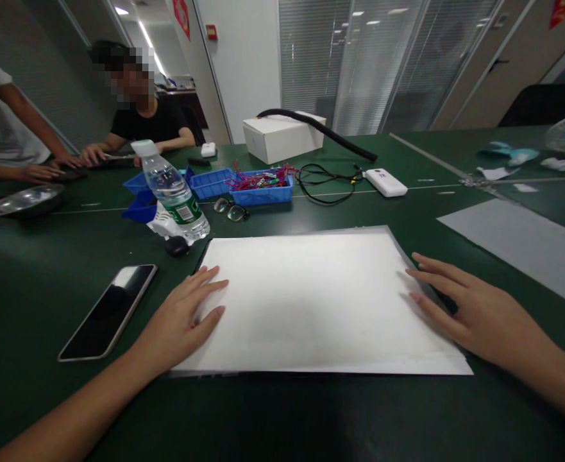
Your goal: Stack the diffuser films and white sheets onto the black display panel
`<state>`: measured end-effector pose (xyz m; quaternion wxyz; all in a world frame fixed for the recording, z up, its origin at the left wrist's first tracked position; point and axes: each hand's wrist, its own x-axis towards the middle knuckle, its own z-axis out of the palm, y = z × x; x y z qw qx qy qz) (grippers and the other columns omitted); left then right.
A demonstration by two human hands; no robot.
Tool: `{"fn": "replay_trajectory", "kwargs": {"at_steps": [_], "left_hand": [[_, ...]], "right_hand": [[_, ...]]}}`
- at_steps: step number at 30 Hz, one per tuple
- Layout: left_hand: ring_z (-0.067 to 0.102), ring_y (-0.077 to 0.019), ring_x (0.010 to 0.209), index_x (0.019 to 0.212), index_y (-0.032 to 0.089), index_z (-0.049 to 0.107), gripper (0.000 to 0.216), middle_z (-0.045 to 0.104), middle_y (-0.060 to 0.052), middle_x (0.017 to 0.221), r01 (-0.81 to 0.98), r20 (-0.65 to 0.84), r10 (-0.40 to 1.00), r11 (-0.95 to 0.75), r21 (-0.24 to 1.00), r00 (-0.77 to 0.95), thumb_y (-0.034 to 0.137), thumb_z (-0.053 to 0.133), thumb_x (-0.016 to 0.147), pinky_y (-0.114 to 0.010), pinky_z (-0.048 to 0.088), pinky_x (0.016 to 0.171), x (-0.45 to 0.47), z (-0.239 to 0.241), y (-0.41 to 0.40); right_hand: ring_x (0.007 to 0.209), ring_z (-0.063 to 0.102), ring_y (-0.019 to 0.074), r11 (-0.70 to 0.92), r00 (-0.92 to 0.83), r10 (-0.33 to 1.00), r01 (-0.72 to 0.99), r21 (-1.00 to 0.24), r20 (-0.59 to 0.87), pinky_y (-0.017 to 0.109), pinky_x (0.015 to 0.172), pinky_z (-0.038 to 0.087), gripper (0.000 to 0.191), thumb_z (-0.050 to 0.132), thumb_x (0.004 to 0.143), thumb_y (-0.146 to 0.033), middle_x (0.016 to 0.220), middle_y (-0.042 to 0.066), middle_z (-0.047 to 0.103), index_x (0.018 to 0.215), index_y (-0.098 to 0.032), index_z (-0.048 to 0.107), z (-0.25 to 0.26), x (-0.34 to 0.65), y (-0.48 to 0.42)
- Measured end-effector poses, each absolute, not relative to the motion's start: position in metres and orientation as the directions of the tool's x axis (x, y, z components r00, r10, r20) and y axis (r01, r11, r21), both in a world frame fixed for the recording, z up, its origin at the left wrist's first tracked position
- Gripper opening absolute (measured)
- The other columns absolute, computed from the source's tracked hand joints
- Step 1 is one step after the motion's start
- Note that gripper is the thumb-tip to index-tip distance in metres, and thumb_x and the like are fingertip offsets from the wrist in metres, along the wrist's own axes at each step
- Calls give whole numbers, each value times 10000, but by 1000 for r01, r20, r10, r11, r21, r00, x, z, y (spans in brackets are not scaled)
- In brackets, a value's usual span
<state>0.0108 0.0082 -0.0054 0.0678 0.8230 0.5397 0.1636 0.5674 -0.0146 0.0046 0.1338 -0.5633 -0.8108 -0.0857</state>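
Observation:
A large white sheet of paper (315, 301) lies flat on the dark green table (282, 417) in front of me. My left hand (183, 321) rests open and flat on the sheet's left edge, fingers stretched out. My right hand (460, 305) lies open on the sheet's right edge, fingers spread and pointing left. Neither hand holds anything.
A black phone (109, 311) lies left of my left hand. Behind the sheet stand a water bottle (174, 192), glasses (231, 209), blue trays (263, 189) with red parts, a white box (282, 138), a black cable (325, 183) and a white device (385, 182). Two people sit at the far left. Another grey sheet (522, 247) lies at right.

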Motion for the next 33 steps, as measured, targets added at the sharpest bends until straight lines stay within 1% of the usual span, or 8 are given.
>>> {"fn": "replay_trajectory", "kwargs": {"at_steps": [3, 6, 8, 11, 14, 16, 24, 33], "left_hand": [[479, -373, 1591, 1474, 245, 687, 575, 546, -117, 1691, 866, 202, 907, -414, 279, 369, 610, 502, 1069, -651, 377, 1307, 11, -5, 8], [488, -364, 1586, 1466, 255, 694, 574, 561, -105, 1681, 870, 205, 904, -420, 260, 375, 619, 498, 1068, -625, 390, 1308, 10, -6, 9], [494, -361, 1583, 1464, 258, 695, 578, 569, -102, 1674, 872, 202, 903, -422, 249, 379, 627, 505, 1062, -616, 393, 1309, 10, -6, 9], [495, -364, 1582, 1465, 252, 693, 590, 585, -111, 1659, 870, 203, 900, -427, 247, 385, 639, 510, 1059, -629, 388, 1309, 10, -6, 9], [494, -375, 1581, 1461, 242, 698, 618, 589, -127, 1653, 866, 195, 900, -430, 255, 390, 669, 512, 1055, -649, 381, 1306, 12, -5, 8], [492, -381, 1581, 1460, 242, 702, 641, 586, -130, 1655, 868, 185, 903, -425, 258, 388, 696, 516, 1048, -651, 380, 1306, 12, -3, 8], [484, -381, 1587, 1461, 270, 706, 673, 581, -119, 1662, 871, 182, 908, -414, 265, 377, 751, 506, 1036, -641, 363, 1315, 13, -3, 8], [470, -373, 1597, 1468, 283, 694, 592, 579, -97, 1667, 868, 180, 908, -416, 272, 378, 661, 504, 1055, -647, 374, 1310, 11, -5, 8]], "right_hand": [[1249, 701, 314, 386, -365, 876, 923, -4, 315, 494, 921, 692, 552, 427, 1120, -602, 1628, 35, 513, 1392, -263, 767, 7, 565, -17], [1240, 707, 295, 405, -386, 867, 914, 6, 314, 483, 919, 687, 543, 423, 1124, -606, 1610, 19, 535, 1404, -284, 759, 5, 567, -16], [1269, 691, 311, 398, -381, 877, 917, -1, 293, 518, 987, 664, 575, 430, 1111, -631, 1616, 31, 527, 1439, -276, 740, 0, 570, -13], [1386, 612, 367, 334, -325, 915, 943, 4, 239, 615, 1134, 568, 696, 433, 1086, -695, 1647, 86, 488, 1561, -236, 651, -10, 578, -8], [1458, 544, 405, 245, -243, 950, 969, 15, 197, 665, 1165, 521, 827, 414, 1067, -767, 1666, 137, 451, 1644, -192, 555, -18, 586, -5], [1474, 529, 407, 223, -222, 958, 975, 13, 183, 669, 1175, 511, 852, 407, 1062, -787, 1672, 142, 441, 1653, -187, 538, -19, 588, -4], [1436, 575, 362, 355, -333, 912, 933, -55, 238, 618, 1187, 525, 736, 429, 1091, -714, 1600, 117, 537, 1588, -196, 592, -11, 578, -5], [1314, 658, 378, 353, -309, 913, 926, -135, 267, 629, 1122, 580, 672, 459, 1086, -658, 1526, 106, 606, 1569, -219, 622, -2, 575, -8]]}}
